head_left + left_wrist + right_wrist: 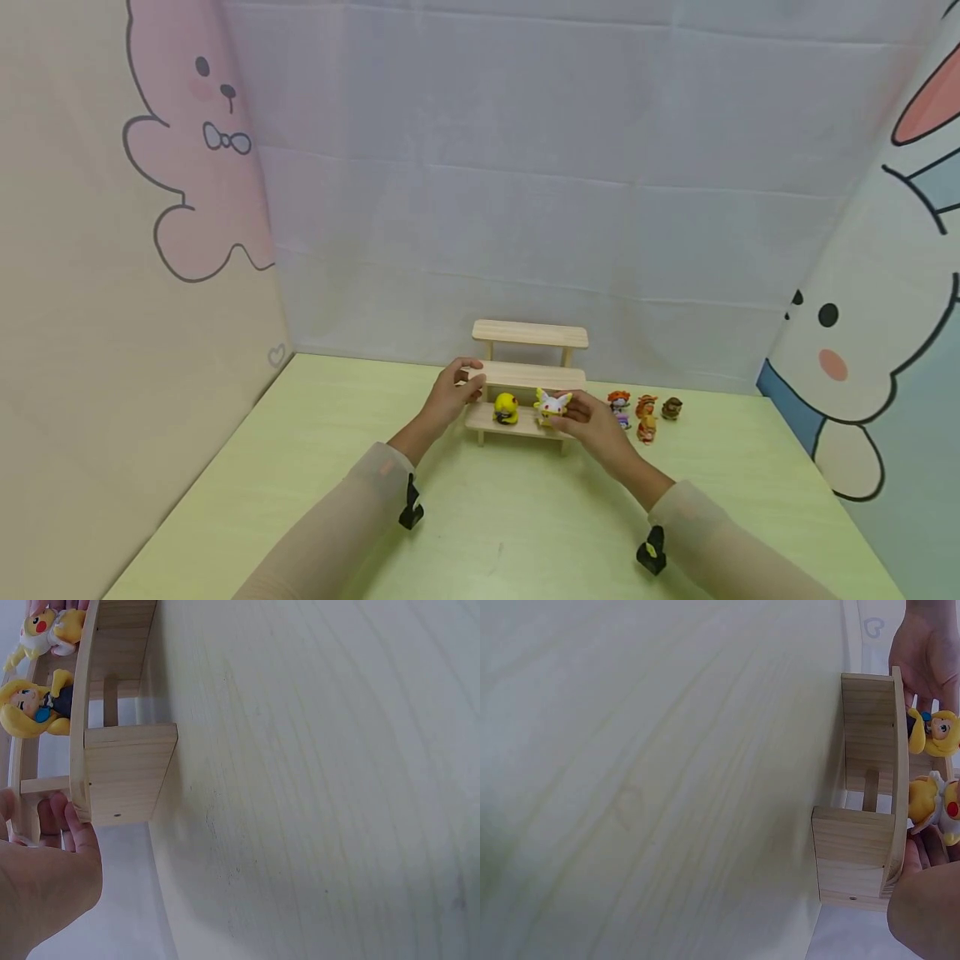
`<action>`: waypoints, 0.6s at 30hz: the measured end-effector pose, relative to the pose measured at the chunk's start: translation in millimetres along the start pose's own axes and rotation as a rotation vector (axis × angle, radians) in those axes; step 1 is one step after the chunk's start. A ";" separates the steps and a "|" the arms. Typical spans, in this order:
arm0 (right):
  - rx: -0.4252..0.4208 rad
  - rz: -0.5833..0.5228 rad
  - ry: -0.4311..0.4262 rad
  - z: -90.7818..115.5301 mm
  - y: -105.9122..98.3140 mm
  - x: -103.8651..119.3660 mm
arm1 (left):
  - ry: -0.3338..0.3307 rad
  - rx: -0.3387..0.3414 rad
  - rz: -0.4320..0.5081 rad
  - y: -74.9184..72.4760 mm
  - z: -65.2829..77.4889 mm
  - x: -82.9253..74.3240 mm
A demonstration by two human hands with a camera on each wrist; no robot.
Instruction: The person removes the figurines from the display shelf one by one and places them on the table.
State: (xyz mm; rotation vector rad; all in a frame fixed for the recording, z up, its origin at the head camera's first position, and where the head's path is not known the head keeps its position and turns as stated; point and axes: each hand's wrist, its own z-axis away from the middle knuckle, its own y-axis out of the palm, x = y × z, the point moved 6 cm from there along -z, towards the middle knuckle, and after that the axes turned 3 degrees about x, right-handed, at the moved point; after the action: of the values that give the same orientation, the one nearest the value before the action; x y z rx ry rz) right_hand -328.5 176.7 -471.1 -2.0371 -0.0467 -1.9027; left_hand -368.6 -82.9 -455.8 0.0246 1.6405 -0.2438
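A three-tier wooden display shelf (530,332) stands near the back wall. At its left end my left hand (452,395) grips the edge, fingers curled around the wood in the left wrist view. On the lowest tier sits a yellow-haired figurine (506,408), a dark top visible on it in the left wrist view (34,707). To its right is a white and yellow figurine with red cheeks (552,403), at the right part of the same tier. My right hand (597,423) holds this one from the right side, its fingertips partly hidden behind it.
Several small figurines (646,407) in orange, brown and purple stand on the table right of the shelf, close to my right hand. The pale green table (495,533) meets a cloth-covered wall (465,208) just behind the shelf. Printed cartoon animals cover the side walls.
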 end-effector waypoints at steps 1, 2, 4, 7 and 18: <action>-0.002 0.009 0.001 0.3 0.3 0.4 | 0.004 0.000 -0.002 0.0 0.2 -0.3; -0.002 0.018 0.001 0.6 0.7 0.7 | 0.006 0.001 -0.002 -0.2 0.5 -0.4; -0.003 0.026 0.000 0.8 0.9 1.1 | 0.006 0.000 -0.003 -0.4 0.6 -0.2; -0.007 0.041 0.003 0.7 0.9 0.5 | 0.006 -0.003 -0.004 -0.6 0.4 0.7; -0.033 0.072 0.037 -0.8 -0.8 -3.0 | 0.005 -0.006 -0.003 0.0 0.0 1.3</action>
State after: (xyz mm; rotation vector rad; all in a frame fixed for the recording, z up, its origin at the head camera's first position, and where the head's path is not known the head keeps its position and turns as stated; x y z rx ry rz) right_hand -329.8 177.9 -473.8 -1.9969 0.0666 -1.9084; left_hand -368.6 -83.1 -457.0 0.0189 1.6462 -0.2413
